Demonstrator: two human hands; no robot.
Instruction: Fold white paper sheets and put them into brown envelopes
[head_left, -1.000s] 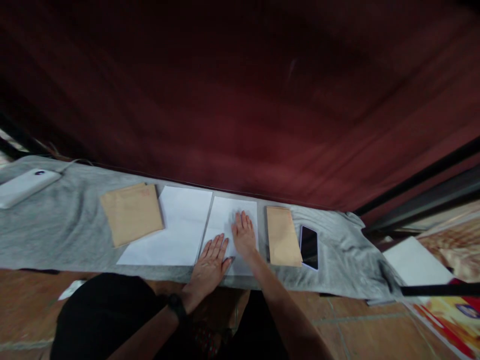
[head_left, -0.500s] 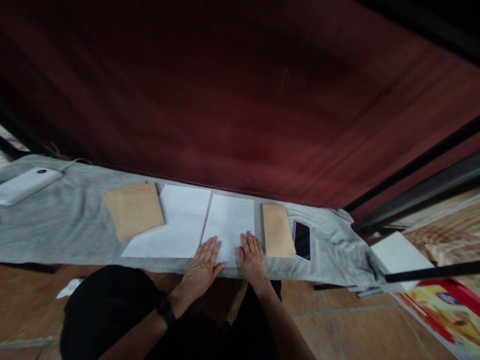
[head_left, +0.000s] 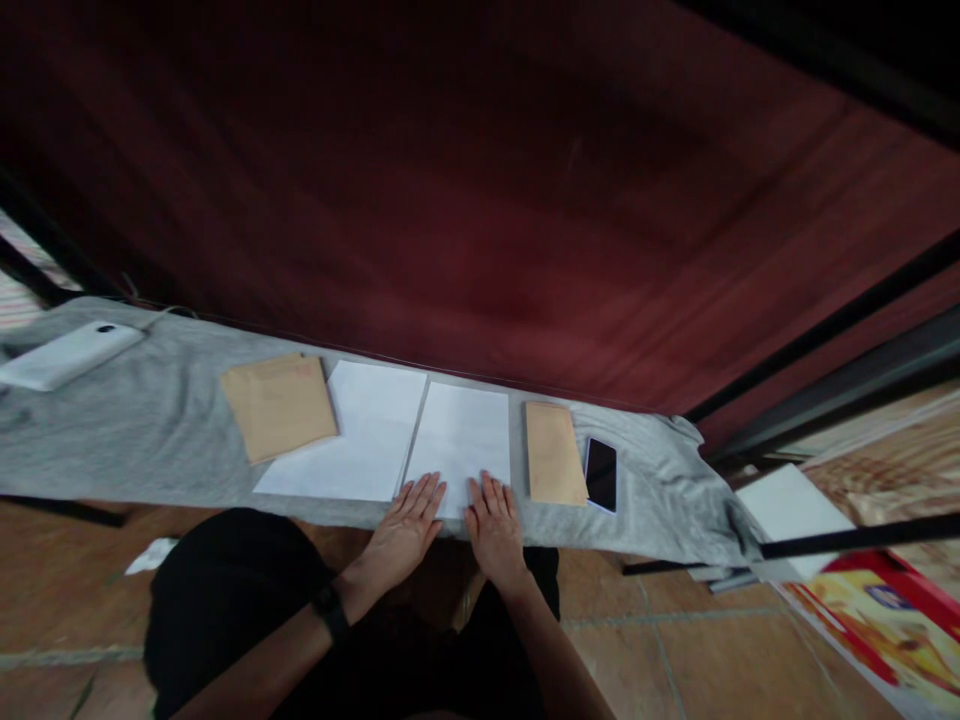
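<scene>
A sheet of white paper (head_left: 463, 435) lies flat in front of me on the grey cloth. My left hand (head_left: 406, 522) rests with outstretched fingers at its lower left corner, a dark band on the wrist. On the lower right part of the same sheet lies my right hand (head_left: 495, 525), palm down, fingers stretched out. Neither hand grips anything. More white paper (head_left: 360, 435) lies to the left, partly under brown envelopes (head_left: 285, 408). To the right of my right hand is a narrower brown envelope stack (head_left: 555, 453).
A phone (head_left: 601, 475) lies beside the right envelopes. At the far left of the grey cloth (head_left: 172, 420) sits a white device (head_left: 71, 357) with a cable. A dark red panel (head_left: 480, 200) rises behind. A red and yellow box (head_left: 892, 620) stands low on the right.
The view has shifted slightly. My right hand has moved a little to the left on the sheet; the left hand stays nearly in place. The papers and envelopes lie as before.
</scene>
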